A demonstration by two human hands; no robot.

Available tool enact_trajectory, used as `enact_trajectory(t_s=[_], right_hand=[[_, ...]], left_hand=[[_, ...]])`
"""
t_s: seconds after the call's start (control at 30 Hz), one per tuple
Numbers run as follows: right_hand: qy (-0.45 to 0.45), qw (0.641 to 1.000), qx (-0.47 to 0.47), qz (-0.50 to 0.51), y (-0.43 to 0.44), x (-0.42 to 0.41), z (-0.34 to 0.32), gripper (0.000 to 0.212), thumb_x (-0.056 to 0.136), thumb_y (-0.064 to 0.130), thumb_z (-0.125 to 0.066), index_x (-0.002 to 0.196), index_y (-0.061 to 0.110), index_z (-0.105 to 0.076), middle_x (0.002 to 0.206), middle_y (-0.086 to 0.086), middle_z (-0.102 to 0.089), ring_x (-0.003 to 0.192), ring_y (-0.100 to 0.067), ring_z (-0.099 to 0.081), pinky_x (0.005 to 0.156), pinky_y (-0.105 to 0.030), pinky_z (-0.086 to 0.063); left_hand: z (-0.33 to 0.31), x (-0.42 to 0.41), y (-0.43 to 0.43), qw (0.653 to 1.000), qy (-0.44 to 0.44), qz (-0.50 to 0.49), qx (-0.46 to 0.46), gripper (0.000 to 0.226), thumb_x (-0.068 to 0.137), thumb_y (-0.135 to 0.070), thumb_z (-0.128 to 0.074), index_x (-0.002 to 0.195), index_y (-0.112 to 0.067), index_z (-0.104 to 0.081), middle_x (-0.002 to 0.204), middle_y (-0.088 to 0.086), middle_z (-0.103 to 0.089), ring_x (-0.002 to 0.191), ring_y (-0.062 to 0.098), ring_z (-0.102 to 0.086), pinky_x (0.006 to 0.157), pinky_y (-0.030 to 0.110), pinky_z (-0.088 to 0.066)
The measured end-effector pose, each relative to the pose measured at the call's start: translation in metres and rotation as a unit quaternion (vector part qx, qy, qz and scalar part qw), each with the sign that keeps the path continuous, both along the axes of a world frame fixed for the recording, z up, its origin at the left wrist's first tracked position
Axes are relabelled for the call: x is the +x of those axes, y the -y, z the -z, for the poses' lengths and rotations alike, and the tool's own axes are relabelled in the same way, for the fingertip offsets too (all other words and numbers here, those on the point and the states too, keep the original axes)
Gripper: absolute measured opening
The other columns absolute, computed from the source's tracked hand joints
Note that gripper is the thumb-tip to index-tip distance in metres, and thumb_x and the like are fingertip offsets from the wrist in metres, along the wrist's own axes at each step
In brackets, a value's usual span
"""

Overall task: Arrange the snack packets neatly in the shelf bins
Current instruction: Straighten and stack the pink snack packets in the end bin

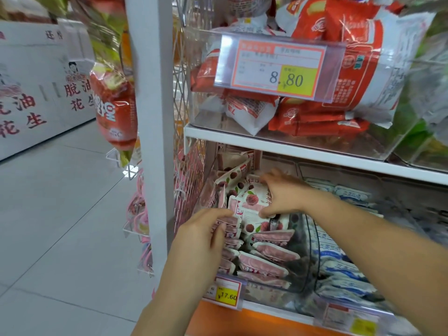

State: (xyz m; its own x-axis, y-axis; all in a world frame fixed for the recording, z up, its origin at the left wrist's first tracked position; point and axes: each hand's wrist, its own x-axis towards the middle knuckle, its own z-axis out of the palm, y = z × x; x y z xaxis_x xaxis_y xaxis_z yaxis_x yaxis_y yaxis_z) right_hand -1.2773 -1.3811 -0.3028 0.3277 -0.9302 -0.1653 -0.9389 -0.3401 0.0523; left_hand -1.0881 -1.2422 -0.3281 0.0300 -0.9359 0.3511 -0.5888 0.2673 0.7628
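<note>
Two tiers of a white shelf (303, 147) fill the right of the frame. A clear upper bin (363, 146) holds red-and-white bags. Below it the lower bin (269, 295) sits at centre, next to a bin of blue-and-white packets (339, 270) at lower right.

The task's pink packets (266, 253) lie in the lower bin. Those toward the front stand in rough rows on edge, and those toward the back are tumbled at odd angles.

Both bare hands reach into this bin. The right grip (286, 192) comes in from the right, with fingers above and thumb below, pinching a loose packet (249, 202) that lies flat on top of the heap. That packet's long axis seems to run left to right across the frame. It sits just left of the right palm and directly above the left fingertips, so the right hand is clearly the nearer one.

The left grip (201, 238) rises from the lower centre with its fingers bent over the top edges of the leftmost row. Motion blur hides whether it pinches them or only steadies them.

To slot in, the loose packet would probably need turning on edge and lowering toward the rows in front. A yellow price tag (226, 295) hangs on the bin's front.
</note>
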Motion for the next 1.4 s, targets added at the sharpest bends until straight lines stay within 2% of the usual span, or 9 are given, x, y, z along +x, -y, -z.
enact_trajectory(t_s=[0.17, 0.3, 0.53, 0.63, 0.8, 0.97, 1.1, 1.27, 1.4], right_hand=[[-0.056, 0.998, 0.010, -0.008, 0.006, 0.011, 0.007, 0.078, 0.065, 0.059, -0.073, 0.127, 0.019, -0.048, 0.112, -0.001, -0.060, 0.094, -0.020, -0.056, 0.099, -0.046, -0.043], [-0.038, 0.998, -0.054, -0.009, 0.005, 0.012, 0.007, 0.046, 0.084, 0.045, -0.061, 0.124, 0.022, -0.054, 0.102, -0.002, -0.064, 0.084, -0.019, -0.061, 0.078, -0.030, -0.050], [0.111, 0.976, -0.182, 0.046, -0.029, -0.009, -0.008, 0.024, 0.095, 0.029, -0.048, 0.114, 0.033, -0.062, 0.067, 0.018, -0.047, 0.056, -0.006, -0.049, 0.052, -0.021, -0.039], [0.228, 0.934, -0.274, 0.032, -0.070, -0.015, -0.009, 0.028, 0.088, 0.020, -0.059, 0.114, 0.030, -0.067, 0.073, 0.015, -0.062, 0.061, -0.004, -0.052, 0.053, -0.021, -0.039], [0.293, 0.906, -0.219, -0.212, -0.120, 0.009, -0.004, 0.029, 0.078, 0.017, -0.067, 0.106, 0.023, -0.072, 0.104, 0.015, -0.069, 0.096, 0.002, -0.058, 0.083, -0.016, -0.044], [0.424, 0.902, -0.032, -0.072, -0.096, 0.008, -0.029, 0.033, 0.084, 0.015, -0.069, 0.112, 0.031, -0.064, 0.102, 0.015, -0.067, 0.093, 0.009, -0.060, 0.081, -0.006, -0.046], [0.249, 0.968, 0.026, 0.019, -0.034, 0.019, -0.016, 0.045, 0.090, 0.022, -0.061, 0.133, 0.022, -0.049, 0.125, 0.006, -0.058, 0.105, -0.006, -0.056, 0.088, -0.012, -0.043], [0.140, 0.981, 0.132, 0.026, -0.004, 0.041, 0.006, 0.075, 0.082, 0.019, -0.071, 0.144, 0.010, -0.032, 0.145, -0.008, -0.043, 0.128, -0.023, -0.046, 0.101, -0.026, -0.036], [0.105, 0.988, 0.111, 0.028, -0.004, 0.040, 0.010, 0.027, 0.082, 0.023, -0.071, 0.101, 0.010, -0.056, 0.088, -0.007, -0.053, 0.078, -0.019, -0.052, 0.061, -0.026, -0.037]], left_hand=[[-0.001, -0.001, -0.002, 1.000, -0.029, -0.003, -0.003, 0.033, 0.093, -0.010, -0.055, 0.104, -0.040, -0.063, 0.096, -0.040, -0.049, 0.091, -0.028, -0.045, 0.072, -0.005, -0.033], [-0.001, 0.000, -0.001, 0.999, -0.033, -0.005, 0.000, 0.035, 0.094, -0.012, -0.054, 0.102, -0.046, -0.057, 0.097, -0.038, -0.051, 0.093, -0.028, -0.045, 0.076, -0.006, -0.032], [0.000, -0.001, 0.000, 0.997, -0.073, -0.021, 0.029, 0.027, 0.094, -0.016, -0.055, 0.109, -0.036, -0.065, 0.103, -0.027, -0.063, 0.097, -0.016, -0.054, 0.076, -0.004, -0.036], [-0.003, -0.004, -0.002, 0.988, -0.134, -0.035, 0.065, 0.018, 0.094, -0.028, -0.055, 0.105, -0.033, -0.068, 0.096, -0.025, -0.066, 0.092, -0.013, -0.059, 0.078, 0.003, -0.043], [-0.011, -0.012, -0.010, 0.868, -0.442, 0.064, 0.216, 0.024, 0.087, -0.044, -0.062, 0.096, -0.022, -0.067, 0.098, 0.002, -0.074, 0.096, 0.022, -0.070, 0.091, 0.047, -0.053], [-0.006, 0.000, -0.014, 0.919, -0.372, 0.010, 0.129, 0.021, 0.094, -0.012, -0.056, 0.105, -0.029, -0.060, 0.100, 0.003, -0.069, 0.088, 0.016, -0.069, 0.070, 0.027, -0.059], [-0.002, 0.012, -0.015, 0.961, -0.267, -0.008, 0.068, 0.030, 0.094, -0.009, -0.053, 0.109, -0.035, -0.055, 0.099, -0.012, -0.068, 0.090, 0.009, -0.067, 0.075, 0.031, -0.058], [-0.005, 0.026, -0.013, 0.983, -0.182, -0.016, 0.024, 0.037, 0.094, -0.011, -0.052, 0.122, -0.037, -0.049, 0.102, -0.025, -0.065, 0.095, -0.002, -0.063, 0.084, 0.034, -0.054], [-0.008, 0.032, -0.012, 0.985, -0.173, -0.022, 0.009, 0.039, 0.094, -0.010, -0.051, 0.116, -0.042, -0.046, 0.101, -0.035, -0.060, 0.094, -0.010, -0.059, 0.082, 0.026, -0.051]])
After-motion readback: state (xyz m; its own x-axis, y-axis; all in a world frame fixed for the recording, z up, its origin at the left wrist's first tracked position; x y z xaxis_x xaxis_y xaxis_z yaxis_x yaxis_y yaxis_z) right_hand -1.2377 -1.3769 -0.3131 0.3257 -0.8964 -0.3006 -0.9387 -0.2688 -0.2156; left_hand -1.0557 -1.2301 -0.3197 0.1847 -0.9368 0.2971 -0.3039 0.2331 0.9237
